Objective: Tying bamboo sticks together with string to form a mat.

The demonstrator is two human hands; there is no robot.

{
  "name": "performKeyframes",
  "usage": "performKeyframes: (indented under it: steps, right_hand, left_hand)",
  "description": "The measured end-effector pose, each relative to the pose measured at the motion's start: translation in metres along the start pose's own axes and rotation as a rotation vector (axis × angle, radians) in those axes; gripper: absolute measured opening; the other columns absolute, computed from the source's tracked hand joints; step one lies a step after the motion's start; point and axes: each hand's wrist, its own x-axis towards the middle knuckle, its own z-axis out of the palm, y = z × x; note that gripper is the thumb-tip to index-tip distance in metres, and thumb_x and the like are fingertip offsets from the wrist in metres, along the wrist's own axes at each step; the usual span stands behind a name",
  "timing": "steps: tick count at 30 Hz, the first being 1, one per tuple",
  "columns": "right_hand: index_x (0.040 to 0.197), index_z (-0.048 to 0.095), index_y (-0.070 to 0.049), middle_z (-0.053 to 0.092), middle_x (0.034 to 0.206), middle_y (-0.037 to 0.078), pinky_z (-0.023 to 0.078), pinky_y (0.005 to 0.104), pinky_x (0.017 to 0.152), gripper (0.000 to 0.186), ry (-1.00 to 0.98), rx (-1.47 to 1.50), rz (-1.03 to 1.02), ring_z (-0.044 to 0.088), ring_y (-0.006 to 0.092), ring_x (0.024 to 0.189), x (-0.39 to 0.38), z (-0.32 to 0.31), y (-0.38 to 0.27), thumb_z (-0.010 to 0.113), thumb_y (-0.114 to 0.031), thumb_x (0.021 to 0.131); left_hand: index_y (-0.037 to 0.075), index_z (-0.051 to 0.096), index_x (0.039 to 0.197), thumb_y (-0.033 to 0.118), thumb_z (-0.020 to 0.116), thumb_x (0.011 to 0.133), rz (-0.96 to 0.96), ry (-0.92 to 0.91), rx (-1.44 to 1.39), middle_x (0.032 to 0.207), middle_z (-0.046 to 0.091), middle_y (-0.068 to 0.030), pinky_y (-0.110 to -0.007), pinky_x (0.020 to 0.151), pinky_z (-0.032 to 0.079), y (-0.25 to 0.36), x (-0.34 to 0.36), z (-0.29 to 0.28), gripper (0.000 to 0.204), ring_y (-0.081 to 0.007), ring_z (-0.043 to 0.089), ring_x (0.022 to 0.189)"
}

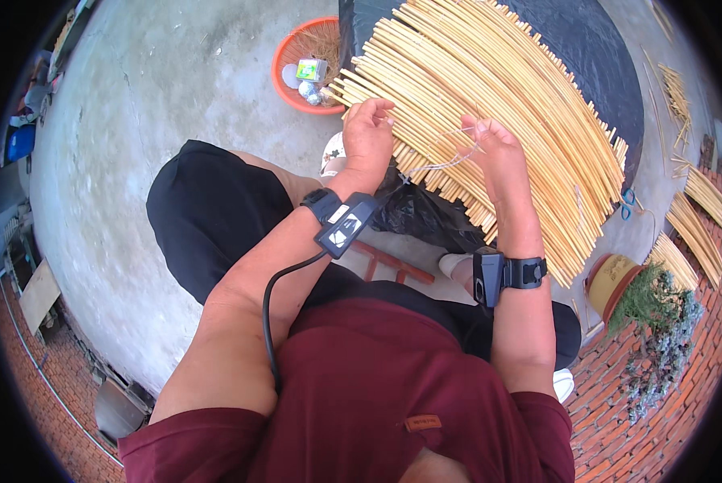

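A wide mat of straw-coloured stalks (490, 105), laid side by side, fans out in front of me over a black plastic sheet (594, 48). At its near left end is my left hand (367, 141). Its fingers are curled together against the stalk ends, and what they grip, if anything, is hidden. Over the near part of the mat, my right hand (498, 149) pinches a thin pale string (449, 163) between thumb and fingertips. The string loops down leftward to the near edge of the stalks.
Left of the mat stands an orange basket (279, 60) holding a small green-and-white box (311, 70) and balls. Blue-handled scissors (628, 204) lie to the right, near a potted plant (610, 278) and loose stalk bundles (695, 233). A reddish wooden stool (401, 266) shows below me.
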Motion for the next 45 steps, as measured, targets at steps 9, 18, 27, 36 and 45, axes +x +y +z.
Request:
performKeyframes:
  steps: [9, 18, 27, 36, 45]
  right_hand:
    - [0.090, 0.057, -0.009, 0.063, 0.072, 0.008, 0.037, 0.0181, 0.043, 0.017, -0.092, 0.142, 0.263, 0.050, 0.0072, 0.051, -0.072, -0.023, 0.005, 0.054, -0.022, 0.100]
    - [0.075, 0.061, -0.007, 0.049, 0.057, -0.003, 0.031, 0.0242, 0.041, 0.021, 0.159, -0.668, 0.222, 0.038, 0.0072, 0.045, -0.046, -0.150, -0.028, 0.062, -0.020, 0.092]
    - [0.107, 0.073, -0.006, 0.065, 0.074, 0.010, 0.049, 0.0287, 0.062, 0.026, 0.575, -1.478, -0.456, 0.057, 0.0118, 0.059, 0.007, -0.206, -0.064, 0.058, -0.023, 0.094]
    - [0.107, 0.073, -0.010, 0.069, 0.079, 0.012, 0.049, 0.0359, 0.070, 0.023, 0.036, -0.829, -0.244, 0.065, 0.0252, 0.075, -0.006, -0.050, -0.007, 0.059, -0.024, 0.095]
    - [0.096, 0.062, -0.006, 0.062, 0.068, 0.014, 0.047, 0.0398, 0.062, 0.012, 0.057, -0.762, -0.043, 0.060, 0.0295, 0.064, -0.004, -0.017, 0.005, 0.058, -0.016, 0.092]
  left_hand:
    - [0.003, 0.057, 0.126, -0.009, 0.052, 0.083, -0.323, -1.408, -0.253, 0.129, 0.060, -0.0090, -0.033, 0.097, 0.047, 0.021, -0.091, -0.022, 0.045, -0.0207, 0.052, 0.127]
    - [0.008, 0.046, 0.134, 0.034, 0.073, 0.085, -0.845, -0.510, -0.366, 0.129, 0.052, -0.0137, -0.046, 0.094, 0.042, -0.019, -0.055, -0.039, 0.062, -0.0291, 0.048, 0.119]
    - [0.007, 0.045, 0.133, 0.034, 0.069, 0.091, -0.778, -0.241, -0.915, 0.130, 0.055, -0.0158, -0.053, 0.099, 0.045, -0.037, -0.024, -0.003, 0.055, -0.0357, 0.054, 0.119]
    - [0.008, 0.043, 0.141, 0.030, 0.061, 0.095, -0.725, -0.321, -1.127, 0.137, 0.055, -0.0104, -0.047, 0.103, 0.046, -0.017, -0.014, -0.005, 0.053, -0.0266, 0.054, 0.124]
    - [0.004, 0.042, 0.141, 0.022, 0.060, 0.097, -0.746, -0.307, -1.231, 0.137, 0.053, -0.0130, -0.046, 0.108, 0.044, -0.002, -0.010, -0.001, 0.051, -0.0285, 0.052, 0.127]
